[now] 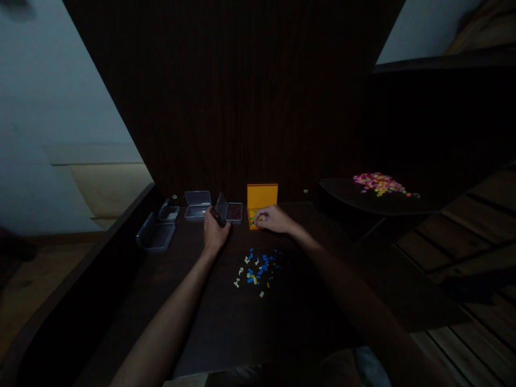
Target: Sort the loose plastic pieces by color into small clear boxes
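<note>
The scene is dim. My left hand [215,228] rests on the dark table [226,317] with its fingers curled around a small dark object at the front of a clear plastic box with dark red pieces [233,212]. My right hand [274,219] reaches into an open orange box [262,198], fingers pinched together over small coloured pieces inside it. Nearer to me lies a loose pile of small blue, white and yellow pieces [258,270], apart from both hands.
Open clear boxes sit at the table's back left: one [197,205], another [169,212], and a larger one [156,235] near the left edge. A heap of pink and yellow pieces [379,183] lies on a dark side surface to the right. Dark wood panelling rises behind.
</note>
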`<state>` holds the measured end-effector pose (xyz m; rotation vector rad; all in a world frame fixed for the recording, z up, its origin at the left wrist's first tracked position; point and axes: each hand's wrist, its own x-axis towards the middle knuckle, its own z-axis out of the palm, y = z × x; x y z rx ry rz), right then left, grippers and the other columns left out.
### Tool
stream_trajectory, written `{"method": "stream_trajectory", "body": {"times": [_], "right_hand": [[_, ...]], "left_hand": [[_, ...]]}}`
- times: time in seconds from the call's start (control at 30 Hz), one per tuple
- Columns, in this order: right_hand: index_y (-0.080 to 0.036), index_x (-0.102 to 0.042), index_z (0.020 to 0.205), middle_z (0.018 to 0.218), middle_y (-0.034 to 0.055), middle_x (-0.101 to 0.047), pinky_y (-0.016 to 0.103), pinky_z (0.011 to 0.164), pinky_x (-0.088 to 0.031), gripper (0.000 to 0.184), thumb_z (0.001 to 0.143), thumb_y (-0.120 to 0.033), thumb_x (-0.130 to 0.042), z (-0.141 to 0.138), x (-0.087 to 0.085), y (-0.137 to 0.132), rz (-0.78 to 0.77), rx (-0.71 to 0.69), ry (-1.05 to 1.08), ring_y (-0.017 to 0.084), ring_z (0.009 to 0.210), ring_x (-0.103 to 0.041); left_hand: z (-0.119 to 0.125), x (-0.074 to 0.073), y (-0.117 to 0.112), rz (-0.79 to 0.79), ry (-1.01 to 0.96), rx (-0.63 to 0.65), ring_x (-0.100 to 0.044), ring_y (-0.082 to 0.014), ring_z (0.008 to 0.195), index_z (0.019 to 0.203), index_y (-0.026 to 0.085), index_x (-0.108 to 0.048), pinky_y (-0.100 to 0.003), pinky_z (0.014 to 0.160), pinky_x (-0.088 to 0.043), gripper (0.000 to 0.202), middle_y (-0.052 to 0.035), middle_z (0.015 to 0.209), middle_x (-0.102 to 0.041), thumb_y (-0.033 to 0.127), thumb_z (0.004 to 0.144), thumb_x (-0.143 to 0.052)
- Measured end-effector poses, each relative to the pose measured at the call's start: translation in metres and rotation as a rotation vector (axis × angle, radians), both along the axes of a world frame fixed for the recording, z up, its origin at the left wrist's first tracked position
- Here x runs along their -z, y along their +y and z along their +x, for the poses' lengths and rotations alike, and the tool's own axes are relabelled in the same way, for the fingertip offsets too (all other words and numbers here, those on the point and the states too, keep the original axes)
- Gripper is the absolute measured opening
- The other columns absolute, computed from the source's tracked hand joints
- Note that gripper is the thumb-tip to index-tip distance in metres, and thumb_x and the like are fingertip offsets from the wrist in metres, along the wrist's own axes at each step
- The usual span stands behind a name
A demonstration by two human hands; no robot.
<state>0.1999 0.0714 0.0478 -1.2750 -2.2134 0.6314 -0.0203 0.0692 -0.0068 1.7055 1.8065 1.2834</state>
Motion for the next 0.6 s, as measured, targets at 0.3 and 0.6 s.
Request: {"method": "stream_trajectory", "body": {"times": [0.3, 0.6], "right_hand": [[-0.016, -0.075, 0.085, 0.077, 0.0053, -0.07, 0.023, 0.06, -0.033, 0.018, 0.076, -0.014, -0.06, -0.053, 0.007, 0.058, 0.12, 0.003, -0.33, 0.014, 0.068, -0.058], [-0.019, -0.075, 0.092, 0.087, 0.0042, -0.073, 0.021, 0.062, -0.035, 0.021, 0.08, -0.018, -0.057, -0.062, 0.014, 0.08, 0.115, -0.038, -0.471, 0.015, 0.076, -0.063]], "left_hand": [[0.001, 0.009, 0.003, 0.066, 0.027, 0.045, -0.056, -0.0272, 0.11, 0.13, 0.015, -0.035, -0.043, 0.098, -0.046, 0.066, -0.0147, 0.118, -0.055, 0.024, 0.073, -0.068], [0.004, 0.01, 0.005, 0.098, 0.065, 0.048, -0.056, -0.0253, 0.109, 0.126, 0.017, -0.038, -0.041, 0.097, -0.047, 0.06, -0.0125, 0.117, -0.055, 0.022, 0.074, -0.067]]}}
